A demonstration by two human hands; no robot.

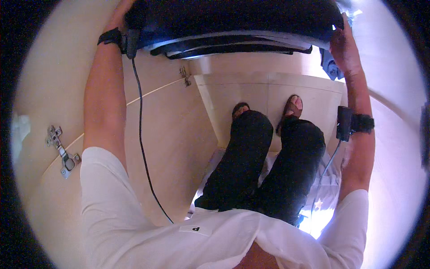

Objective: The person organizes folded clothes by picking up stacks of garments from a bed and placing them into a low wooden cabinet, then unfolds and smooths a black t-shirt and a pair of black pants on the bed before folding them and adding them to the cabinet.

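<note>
A wide stack of folded dark cloth fills the top of the view, with paler layers showing along its lower edge. My left hand is at the stack's left end, its fingers hidden by the dark cloth. At the other end my right hand grips the side of the stack, fingers pointing up. Just below that hand is a blue-grey object, too unclear to name. Both arms reach forward and hold the stack between them.
Pale cabinet panels surround me, with a metal hinge at left and a smaller hinge farther in. Black straps with small devices sit on my left wrist and right forearm, trailing cables. My sandaled feet are below.
</note>
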